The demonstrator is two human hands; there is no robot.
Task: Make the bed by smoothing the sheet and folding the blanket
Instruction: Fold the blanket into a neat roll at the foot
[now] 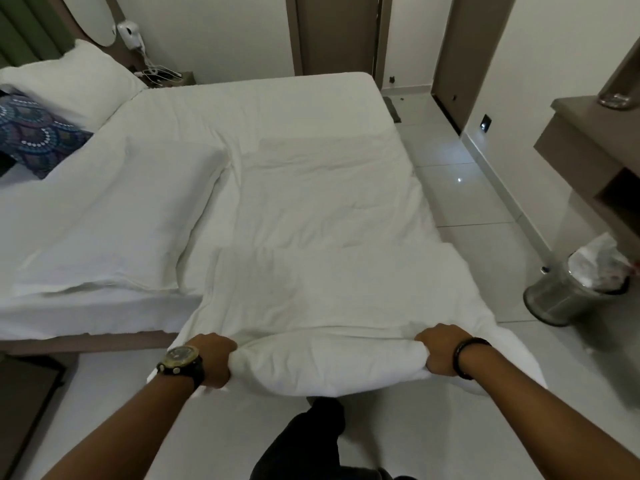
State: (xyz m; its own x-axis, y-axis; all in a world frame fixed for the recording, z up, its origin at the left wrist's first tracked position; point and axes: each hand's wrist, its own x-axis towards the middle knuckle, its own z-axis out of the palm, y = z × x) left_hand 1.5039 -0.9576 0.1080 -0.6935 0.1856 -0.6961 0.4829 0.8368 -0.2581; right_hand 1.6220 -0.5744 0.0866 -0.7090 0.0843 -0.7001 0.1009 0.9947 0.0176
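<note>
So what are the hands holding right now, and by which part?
Both hands grip the white blanket by its bunched near edge: the left hand toward that edge's left end, the right hand toward its right end.

No text, label, brand, number or sign can be read anywhere in the view. The round dial of the dark wristwatch (180,355) is too blurred to show any numerals or maker's name. The white wall-mounted hairdryer (129,32) carries no legible marking, and neither does the small dark wall plate (484,124) low on the wall. The blue patterned fabric (33,131) shows only dotted circular ornament, no lettering.
</note>
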